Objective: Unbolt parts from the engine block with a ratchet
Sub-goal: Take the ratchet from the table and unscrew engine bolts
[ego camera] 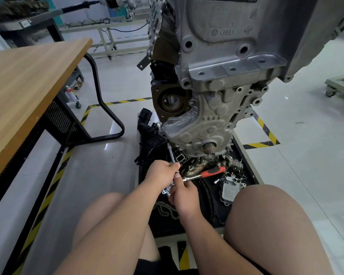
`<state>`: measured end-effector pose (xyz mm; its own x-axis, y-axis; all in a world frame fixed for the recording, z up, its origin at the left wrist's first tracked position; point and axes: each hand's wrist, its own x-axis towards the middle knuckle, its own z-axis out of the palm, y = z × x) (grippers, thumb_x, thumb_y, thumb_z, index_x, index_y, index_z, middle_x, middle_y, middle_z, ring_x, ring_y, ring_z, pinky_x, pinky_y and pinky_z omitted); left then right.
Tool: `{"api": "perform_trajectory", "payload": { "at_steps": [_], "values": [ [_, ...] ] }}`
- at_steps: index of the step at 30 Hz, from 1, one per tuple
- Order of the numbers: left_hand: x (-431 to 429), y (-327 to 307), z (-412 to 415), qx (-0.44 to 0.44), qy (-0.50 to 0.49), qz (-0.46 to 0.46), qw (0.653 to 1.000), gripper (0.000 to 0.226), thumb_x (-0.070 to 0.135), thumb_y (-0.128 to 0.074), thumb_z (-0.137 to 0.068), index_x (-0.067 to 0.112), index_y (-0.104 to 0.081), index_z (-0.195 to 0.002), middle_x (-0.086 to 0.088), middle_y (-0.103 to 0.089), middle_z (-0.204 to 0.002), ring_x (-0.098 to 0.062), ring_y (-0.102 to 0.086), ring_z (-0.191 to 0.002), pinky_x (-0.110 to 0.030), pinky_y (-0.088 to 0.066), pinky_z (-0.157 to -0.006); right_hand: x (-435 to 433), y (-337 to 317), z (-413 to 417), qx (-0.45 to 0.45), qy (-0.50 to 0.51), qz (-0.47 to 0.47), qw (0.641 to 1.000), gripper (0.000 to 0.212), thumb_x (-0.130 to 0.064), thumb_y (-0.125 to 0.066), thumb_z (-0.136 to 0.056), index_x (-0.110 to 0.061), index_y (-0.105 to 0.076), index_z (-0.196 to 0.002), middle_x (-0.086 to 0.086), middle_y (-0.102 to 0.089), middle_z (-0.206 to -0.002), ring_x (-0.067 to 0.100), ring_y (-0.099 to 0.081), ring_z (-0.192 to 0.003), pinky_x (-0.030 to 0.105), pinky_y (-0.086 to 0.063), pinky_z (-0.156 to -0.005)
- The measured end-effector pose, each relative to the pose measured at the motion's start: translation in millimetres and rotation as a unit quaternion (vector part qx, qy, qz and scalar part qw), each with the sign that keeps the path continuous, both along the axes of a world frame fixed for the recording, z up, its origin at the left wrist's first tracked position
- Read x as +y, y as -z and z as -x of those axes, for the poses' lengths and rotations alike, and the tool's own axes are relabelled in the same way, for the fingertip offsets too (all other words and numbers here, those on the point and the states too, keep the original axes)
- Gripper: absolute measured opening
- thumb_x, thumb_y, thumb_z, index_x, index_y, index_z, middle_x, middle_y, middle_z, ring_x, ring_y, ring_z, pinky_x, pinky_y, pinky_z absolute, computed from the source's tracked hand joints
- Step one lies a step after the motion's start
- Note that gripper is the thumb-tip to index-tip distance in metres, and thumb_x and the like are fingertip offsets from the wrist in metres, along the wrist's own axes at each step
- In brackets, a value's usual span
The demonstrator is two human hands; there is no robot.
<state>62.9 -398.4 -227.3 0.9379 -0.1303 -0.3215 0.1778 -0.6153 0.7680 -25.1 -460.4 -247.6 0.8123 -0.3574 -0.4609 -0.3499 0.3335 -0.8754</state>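
The ratchet (213,172), stiff steel with a grippy orange handle, hangs under the engine block's (207,124) lower left corner, its extension bar (171,155) seated there. The left hand (161,172) has its fingers pinching the bar, and the right hand (184,195) is curled round the ratchet head. The handle's end would likely give better leverage.

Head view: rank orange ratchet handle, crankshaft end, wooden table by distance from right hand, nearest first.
1. Orange ratchet handle, just right of the right hand.
2. Crankshaft end, above, low on the engine.
3. Wooden table, far left.

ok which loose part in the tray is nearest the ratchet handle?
The bronze-coloured manifold, lying right beneath the orange handle. The silver housing and the chain lie farther off.
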Motion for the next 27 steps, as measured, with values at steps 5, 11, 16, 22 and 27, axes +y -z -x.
{"api": "perform_trajectory", "payload": {
  "at_steps": [5, 11, 16, 22, 27],
  "values": [
    [-1.4, 0.5, -0.5, 0.007, -0.003, 0.012, 1.0, 0.036, 0.036, -0.063, -0.089, 0.017, -0.064, -0.058, 0.012, -0.048, -0.034, 0.001, -0.044, -0.032, -0.02, -0.034, -0.042, -0.3, 4.2, -2.4, 0.016, -0.018, -0.033, 0.999, 0.049, -0.045, -0.039, -0.102, -0.004, -0.064, -0.095, 0.0, -0.057, -0.054, 0.011, -0.052, -0.045, 0.023, -0.043, -0.048],
    [-2.1, 0.5, 1.1, 0.03, -0.028, 0.034, 0.999, 0.033, 0.04, -0.063, -0.088, 0.018, -0.068, -0.063, 0.01, -0.053, -0.04, -0.005, -0.051, -0.04, -0.02, -0.041, -0.049, 3.0, 5.1, -5.1, 0.039, -0.038, -0.129, 0.99, 0.069, -0.058, -0.027, -0.101, -0.002, -0.062, -0.082, 0.005, -0.048, -0.043, 0.015, -0.047, -0.038, 0.031, -0.043, -0.057],
    [-1.9, -3.5, 2.4, 0.048, -0.04, 0.04, 0.997, 0.035, 0.038, -0.055, -0.093, 0.02, -0.069, -0.066, 0.009, -0.059, -0.042, -0.003, -0.051, -0.034, -0.011, -0.03, -0.034, 4.6, -0.9, -4.0, 0.049, -0.038, -0.173, 0.983, 0.068, -0.061, -0.025, -0.1, -0.011, -0.048, -0.061, 0.001, -0.031, -0.041, 0.018, -0.032, -0.04, 0.025, -0.032, -0.047],
    [-0.7, -4.8, 2.9, 0.024, -0.035, 0.034, 0.998, 0.033, 0.034, -0.057, -0.093, 0.023, -0.069, -0.065, 0.008, -0.061, -0.046, 0.0, -0.052, -0.037, -0.015, -0.036, -0.041, 6.9, -6.2, -2.6, 0.055, -0.064, -0.217, 0.973, 0.073, -0.066, -0.018, -0.098, -0.013, -0.042, -0.053, 0.001, -0.023, -0.043, 0.017, -0.027, -0.044, 0.027, -0.025, -0.05],
    [0.5, -1.4, 0.5, -0.003, -0.028, 0.026, 0.999, 0.036, 0.034, -0.061, -0.09, 0.023, -0.067, -0.056, 0.01, -0.063, -0.047, -0.006, -0.057, -0.049, -0.021, -0.042, -0.054, 6.9, -5.3, -4.1, 0.05, -0.049, -0.215, 0.974, 0.074, -0.065, -0.022, -0.098, -0.014, -0.046, -0.05, 0.002, -0.027, -0.044, 0.018, -0.028, -0.043, 0.027, -0.026, -0.049]
  ]
}}
